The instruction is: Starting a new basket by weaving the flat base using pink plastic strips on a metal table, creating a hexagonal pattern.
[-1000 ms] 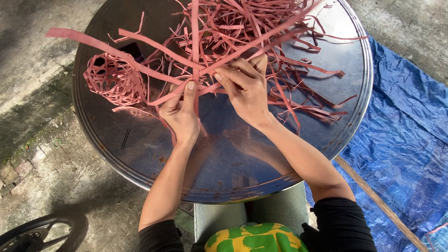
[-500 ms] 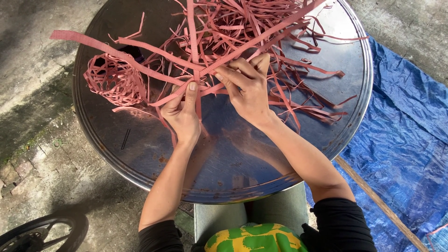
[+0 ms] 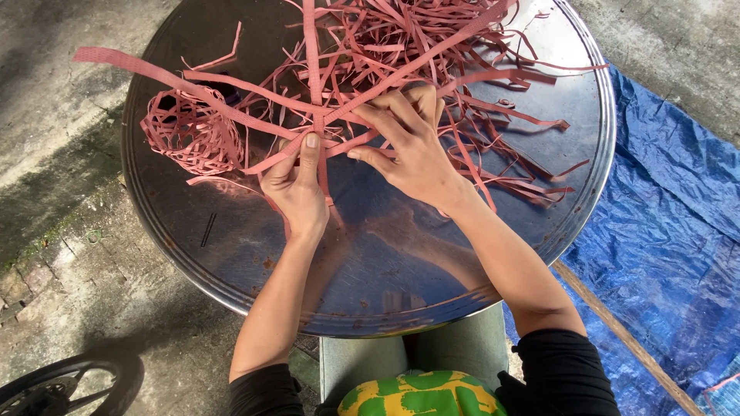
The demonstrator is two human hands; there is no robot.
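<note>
Left hand (image 3: 295, 183) pinching crossed red strips (image 3: 324, 123) at mid-tray — thumb pressed on the crossing. Right hand (image 3: 408, 150) curled over the same strips just beside it. Round metal tray (image 3: 401, 270) underneath; blue tarp (image 3: 663, 231) to the right.

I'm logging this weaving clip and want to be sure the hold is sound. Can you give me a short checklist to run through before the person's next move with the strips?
1. Left hand pins the crossing of the wide pink strips: ok, thumb pressed on it.
2. Right hand has hold of a strip at the crossing: ok, fingers pinch there.
3. Crossing rests flat on the round metal tray: ok.
4. Loose thin strips kept out of the working strips: not ok, they tangle over them.
5. Woven pink piece clear of the hands: ok, it lies to the left.
6. Tray steady on its support: cannot tell, hidden beneath.
</note>
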